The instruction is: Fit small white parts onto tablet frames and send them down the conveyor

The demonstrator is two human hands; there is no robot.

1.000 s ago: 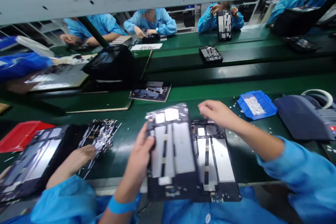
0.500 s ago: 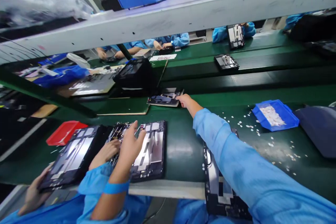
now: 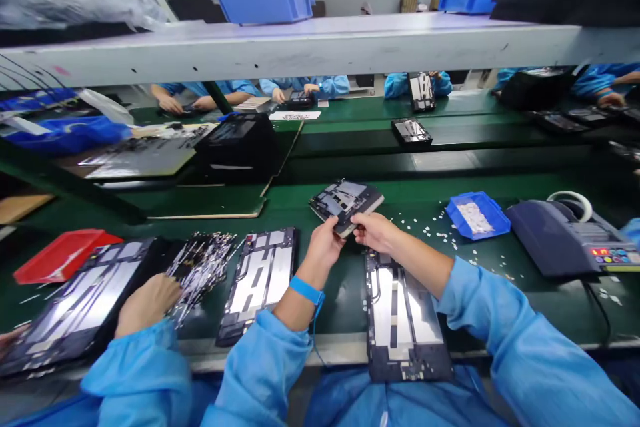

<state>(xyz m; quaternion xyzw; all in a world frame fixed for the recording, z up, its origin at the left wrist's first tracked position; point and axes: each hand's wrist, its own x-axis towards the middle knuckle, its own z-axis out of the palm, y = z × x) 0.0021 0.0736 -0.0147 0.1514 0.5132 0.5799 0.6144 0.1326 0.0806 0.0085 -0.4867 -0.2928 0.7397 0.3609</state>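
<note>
Where the fingertips (image 3: 334, 227) of the left hand (image 3: 324, 248) curl in, they pinch the near edge of a small dark board (image 3: 345, 199), thumb on top. The right hand (image 3: 374, 230) closes on the same edge just beside it, so both hands hold the board between them. The board sits just beyond the far end of the open tablet frame (image 3: 403, 320), which lies on the green bench (image 3: 340, 293) under the right forearm, and it is turned at a slant to that frame. Whether its far corner rests on the bench I cannot tell. A blue strap (image 3: 306, 290) circles the left wrist, to the left of the frame's far end. Left of the frame, a little apart, lies a second frame (image 3: 260, 277) of the same kind. Farther left of the frame a co-worker's hand (image 3: 147, 300) rests on a bundle of thin metal strips (image 3: 203, 265), and a red tray (image 3: 63, 253) lies beyond that. To the right of the frame's far end, white scraps (image 3: 430, 230) are scattered on the bench. Past them stands a blue tray (image 3: 453, 210) holding white bits, and farther right a dark blue machine (image 3: 555, 237).
</note>
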